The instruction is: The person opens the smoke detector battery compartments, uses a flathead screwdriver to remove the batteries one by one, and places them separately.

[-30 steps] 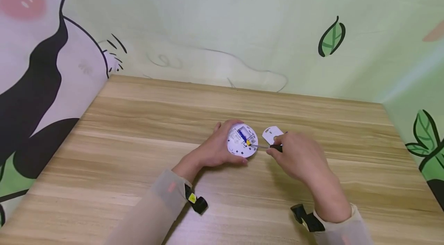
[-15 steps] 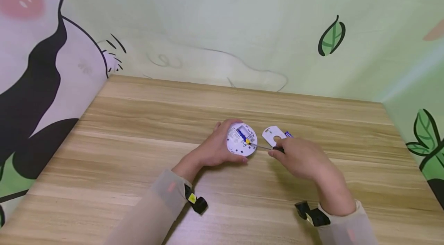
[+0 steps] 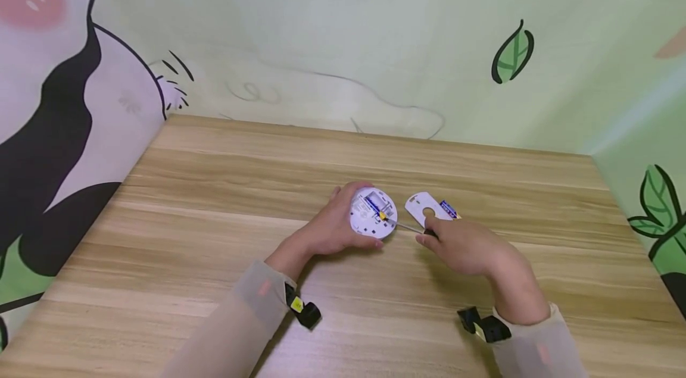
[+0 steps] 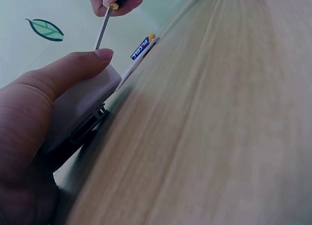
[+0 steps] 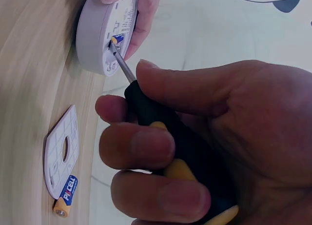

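Note:
My left hand grips a round white device, probably a smoke detector, by its edge, thumb on the near side. Its back faces up, showing a battery compartment with a blue and yellow battery inside. In my right hand is a screwdriver with a dark and yellow handle, the fingers curled round it. The tip touches the device at the battery's yellow end. In the left wrist view, the thumb lies along the device's side.
Beyond the right hand, a white plate with a round hole lies on the wooden table. A loose PKCELL battery lies against the plate's edge. Behind the table stands a pale green backdrop with printed leaves.
My right hand has shifted slightly right, swinging the screwdriver's handle with it; the tip stays at the battery. More of the plate and the loose battery now shows. The left hand barely moved.

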Action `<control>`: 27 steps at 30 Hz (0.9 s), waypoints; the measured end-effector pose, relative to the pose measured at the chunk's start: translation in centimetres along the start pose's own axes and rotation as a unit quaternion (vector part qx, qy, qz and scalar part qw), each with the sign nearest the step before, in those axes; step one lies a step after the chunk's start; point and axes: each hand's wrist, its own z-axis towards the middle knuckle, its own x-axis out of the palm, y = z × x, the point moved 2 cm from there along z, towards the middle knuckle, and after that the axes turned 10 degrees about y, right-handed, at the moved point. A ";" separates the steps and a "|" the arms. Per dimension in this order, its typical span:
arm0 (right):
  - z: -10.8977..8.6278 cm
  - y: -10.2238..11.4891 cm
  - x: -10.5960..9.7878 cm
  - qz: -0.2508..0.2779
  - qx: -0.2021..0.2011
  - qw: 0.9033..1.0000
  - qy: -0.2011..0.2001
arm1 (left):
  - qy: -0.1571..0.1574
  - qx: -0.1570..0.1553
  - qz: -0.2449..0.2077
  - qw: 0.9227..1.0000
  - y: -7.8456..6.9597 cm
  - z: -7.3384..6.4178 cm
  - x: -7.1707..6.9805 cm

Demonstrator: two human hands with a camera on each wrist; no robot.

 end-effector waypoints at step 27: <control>1.3 -1.2 1.1 0.020 -0.024 0.998 0.062 | -0.006 -0.010 0.004 1.000 -0.1 0.0 0.0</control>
